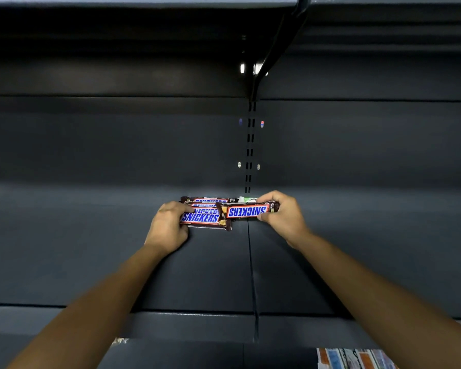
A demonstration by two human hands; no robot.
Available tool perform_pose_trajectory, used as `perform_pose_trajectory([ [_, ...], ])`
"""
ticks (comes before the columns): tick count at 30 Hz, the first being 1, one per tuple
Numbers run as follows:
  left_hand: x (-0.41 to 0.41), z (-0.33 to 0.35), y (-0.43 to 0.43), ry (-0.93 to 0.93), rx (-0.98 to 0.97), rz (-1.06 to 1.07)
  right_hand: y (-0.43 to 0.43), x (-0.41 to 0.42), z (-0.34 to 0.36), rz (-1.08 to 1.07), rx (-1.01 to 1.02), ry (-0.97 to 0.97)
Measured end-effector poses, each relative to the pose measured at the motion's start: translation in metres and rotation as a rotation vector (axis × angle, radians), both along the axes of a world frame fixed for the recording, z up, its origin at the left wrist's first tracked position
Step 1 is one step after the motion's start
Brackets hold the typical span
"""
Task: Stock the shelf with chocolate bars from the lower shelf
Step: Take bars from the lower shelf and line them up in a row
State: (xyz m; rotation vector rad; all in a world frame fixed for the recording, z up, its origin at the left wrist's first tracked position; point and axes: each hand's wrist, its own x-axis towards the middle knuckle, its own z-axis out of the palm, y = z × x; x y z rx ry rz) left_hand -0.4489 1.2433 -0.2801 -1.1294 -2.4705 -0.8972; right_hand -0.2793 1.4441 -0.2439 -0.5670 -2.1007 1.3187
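**Both hands on Snickers bars at the back of the shelf**

The right hand (282, 215) is closed on one bar (248, 210), thumb below and fingers over its right end; its label reads upside down. The bar juts leftward from the hand, its free end overlapping the stack (201, 213) beside it. The left hand (168, 226) is curled on the left end of that stack, thumb on top of the front bar, whose label reads upright. The stack lies flat on the dark shelf (91, 249), near its back edge, just left of the seam (250, 262) between two shelf panels. At the bottom right corner of view, colourful packs (357, 358) show below the shelf's front edge.
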Motion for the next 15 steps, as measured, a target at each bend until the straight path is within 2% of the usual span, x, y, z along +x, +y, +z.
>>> perform_pose_trajectory([
  [15, 0.0042, -0.0012, -0.0005, 0.104, -0.037, 0.046, 0.0000, -0.0017, -0.0104, -0.004, -0.033, -0.001],
])
